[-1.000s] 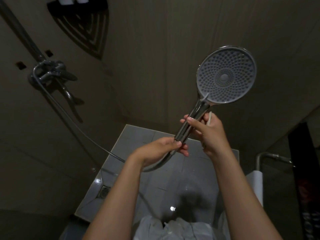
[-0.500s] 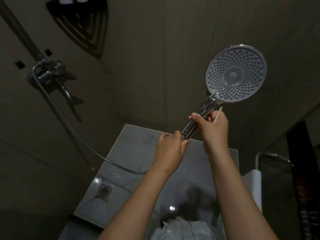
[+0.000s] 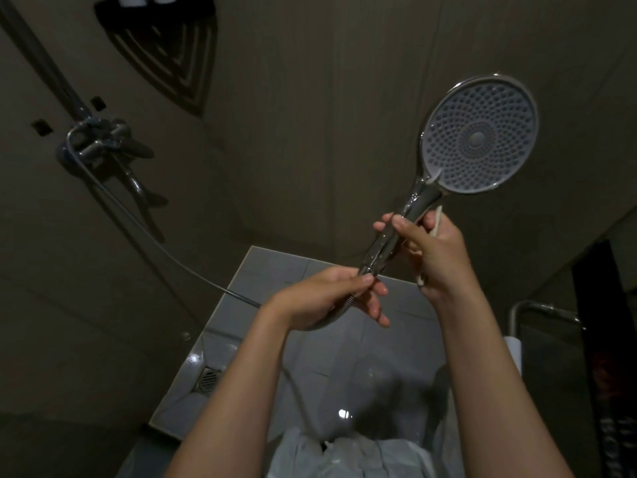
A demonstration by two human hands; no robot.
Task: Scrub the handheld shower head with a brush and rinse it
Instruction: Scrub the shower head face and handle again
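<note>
The right hand's fingers (image 3: 400, 225) are curled round the handle of the round chrome handheld shower head (image 3: 479, 136) with its grey dotted nozzle face. The same right hand (image 3: 436, 251) traps a slim cream-handled brush (image 3: 437, 220) against the palm, its ends poking out at 12 and 6 o'clock of the fist. The left hand (image 3: 324, 298), at 8 o'clock of the right, pinches thumb and forefinger on the ribbed metal hose (image 3: 165, 250) just where it joins the handle; its other fingers are loosely spread.

Half a second ago the left hand was wrapped higher, on the handle's base, knuckles to the camera; it has since slid down to the joint and rolled over. The nozzle face has drifted slightly toward 1 o'clock and faces the person.

The bristles are hidden. Scrubbing looks not yet begun: the brush probably still needs freeing into a working grip, which the left hand's steadying hold would allow.
</note>
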